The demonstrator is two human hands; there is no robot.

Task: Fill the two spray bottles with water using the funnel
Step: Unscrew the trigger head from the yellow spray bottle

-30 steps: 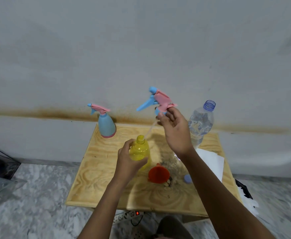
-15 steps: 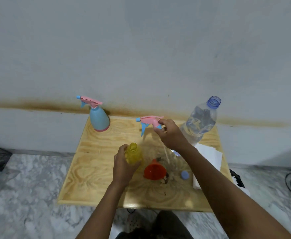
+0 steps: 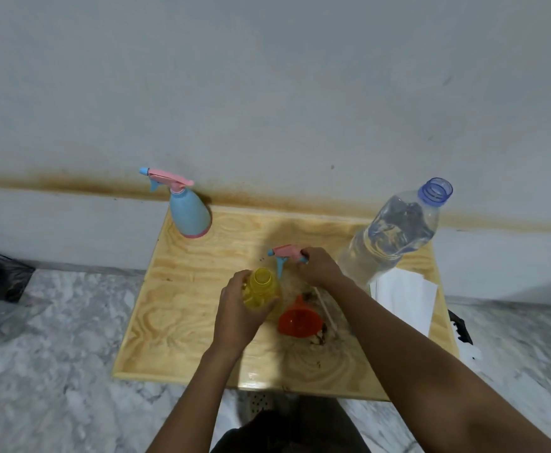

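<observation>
Position: your left hand (image 3: 238,312) gripped the open yellow spray bottle (image 3: 261,289) at counter (image 3: 176,305) centre; your right hand (image 3: 319,266) pinched its pink spray head (image 3: 287,251) at 12 o'clock. You did best to lay it flat, dip tube (image 3: 327,310) clear of the funnel (image 3: 300,320) at 4 o'clock.

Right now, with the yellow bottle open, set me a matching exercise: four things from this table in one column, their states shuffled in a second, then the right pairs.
Things
1. blue spray bottle
2. yellow bottle
3. pink trigger head
4. orange funnel

States
a. held by the right hand
b. lying on the table, no hand on it
c. gripped by the left hand, neck open
d. standing at the far left corner, spray head on

Pairs: 1-d; 2-c; 3-a; 4-b
</observation>
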